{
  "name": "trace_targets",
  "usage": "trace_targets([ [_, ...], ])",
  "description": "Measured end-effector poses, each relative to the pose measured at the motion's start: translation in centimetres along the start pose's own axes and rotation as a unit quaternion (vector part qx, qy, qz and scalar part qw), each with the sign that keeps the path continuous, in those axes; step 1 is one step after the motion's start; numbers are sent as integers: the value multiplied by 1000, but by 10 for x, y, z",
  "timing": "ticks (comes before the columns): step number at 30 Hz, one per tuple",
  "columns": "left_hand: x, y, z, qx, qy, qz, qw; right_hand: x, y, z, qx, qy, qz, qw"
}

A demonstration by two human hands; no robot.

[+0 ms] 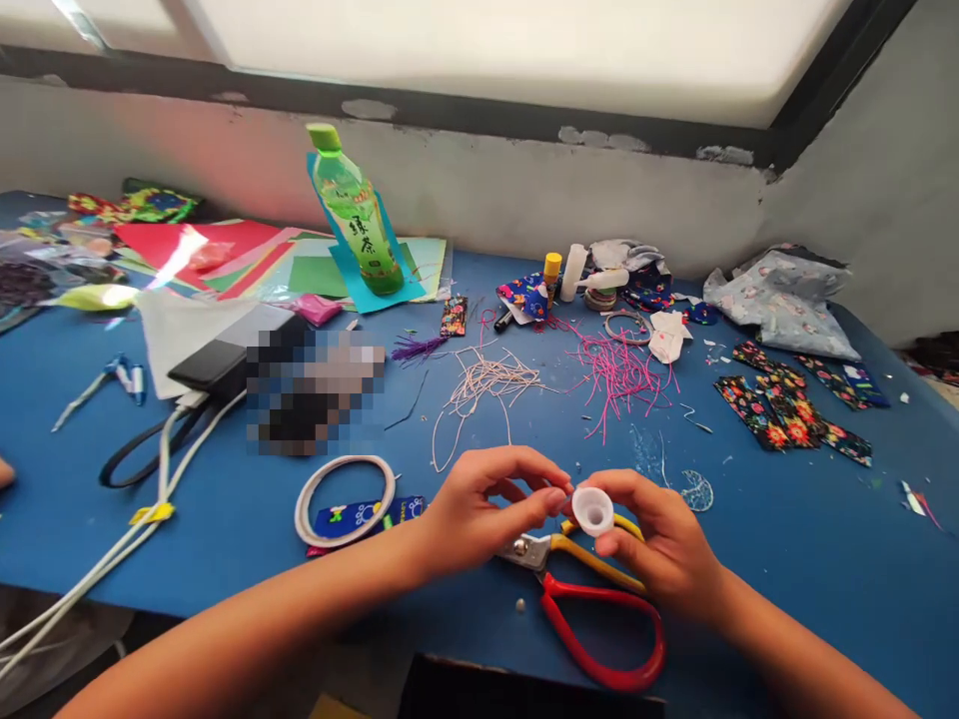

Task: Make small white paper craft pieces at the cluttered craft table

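Observation:
Both hands meet near the front edge of the blue table (786, 519). My right hand (659, 539) pinches a small white cap-like ring (592, 511) between thumb and fingers. My left hand (486, 504) is curled, its fingertips touching the left side of the same white piece. Directly under the hands lie scissors with red and yellow handles (599, 619). A white hoop (345, 496) rests over a blue patterned strip just left of my left wrist.
Pink (621, 374) and cream cords (483, 384) lie scattered mid-table. A green tea bottle (356, 215) stands on coloured paper at the back. Floral fabric strips (786, 409) and a bundled cloth (786, 295) lie right. Glue bottles (573, 272), a power bank (214, 364) and cables lie left.

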State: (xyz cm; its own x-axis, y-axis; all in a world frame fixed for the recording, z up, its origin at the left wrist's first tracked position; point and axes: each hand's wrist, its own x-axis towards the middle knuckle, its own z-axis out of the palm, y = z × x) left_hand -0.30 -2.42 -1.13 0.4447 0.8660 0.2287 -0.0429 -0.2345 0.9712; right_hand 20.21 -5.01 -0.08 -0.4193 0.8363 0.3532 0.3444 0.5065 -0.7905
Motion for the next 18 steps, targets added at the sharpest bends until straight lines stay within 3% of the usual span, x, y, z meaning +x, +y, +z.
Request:
trace_targets([
  [4,-2,1,-4,25,-24,23,999,-3,-3,3,66,-40,43,996],
  [11,-2,7,-7,62,-50,88,993,-6,-1,0,39,-58,25,997],
  [18,-2,6,-7,72,-52,143,986,-5,-3,1,80,-75,29,994],
])
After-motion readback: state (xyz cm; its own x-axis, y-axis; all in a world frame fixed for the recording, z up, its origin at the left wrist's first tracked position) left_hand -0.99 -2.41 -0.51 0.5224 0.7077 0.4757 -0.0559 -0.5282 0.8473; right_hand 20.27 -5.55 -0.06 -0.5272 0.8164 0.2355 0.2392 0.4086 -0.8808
